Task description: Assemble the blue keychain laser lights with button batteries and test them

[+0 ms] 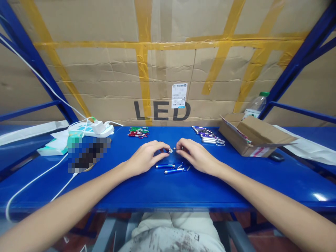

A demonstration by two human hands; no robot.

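- While the left hand (148, 158) pinches a small silvery round piece (170, 151), the right hand (196, 155) curls near it, whether gripping anything I cannot tell;
- two blue tubes (173, 171) lie on the table (210, 192), between both hands.

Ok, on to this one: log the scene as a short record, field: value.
Left hand: pinches a round silver piece at its fingertips
Right hand: fingers curled, facing the left; what it holds is too small to tell
Between hands: tiny silver part, unidentifiable
Nearest the person: two blue penlights
Back left: green penlights, red penlights
Back right: silver penlights beside purple ones
Right side: open cardboard box, green-capped bottle behind
Left side: white power strip
Surface: blue table
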